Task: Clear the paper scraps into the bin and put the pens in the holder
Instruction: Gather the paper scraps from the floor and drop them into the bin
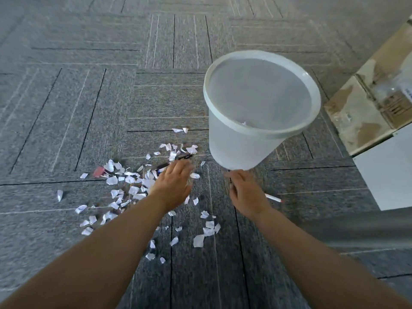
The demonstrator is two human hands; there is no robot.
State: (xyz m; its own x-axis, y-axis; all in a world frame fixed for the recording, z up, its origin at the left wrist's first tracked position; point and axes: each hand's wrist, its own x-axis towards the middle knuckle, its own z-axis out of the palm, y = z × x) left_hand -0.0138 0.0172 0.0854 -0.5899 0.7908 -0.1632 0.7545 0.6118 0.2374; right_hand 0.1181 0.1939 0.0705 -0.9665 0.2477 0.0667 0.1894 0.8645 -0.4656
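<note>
Several white paper scraps lie scattered over the grey carpet, mostly left of centre. A translucent white bin stands to the right, with a scrap or two showing at its bottom. My left hand hovers flat over the scraps, fingers apart, blurred by motion. My right hand is just below the bin's base, fingers curled downward; whether it holds anything is hidden. A dark pen lies among the scraps beyond my left hand. A white pen lies on the carpet right of my right hand.
A small red object lies at the left edge of the scrap pile. A worn cardboard box sits on a white surface at the right. A grey bar crosses the lower right.
</note>
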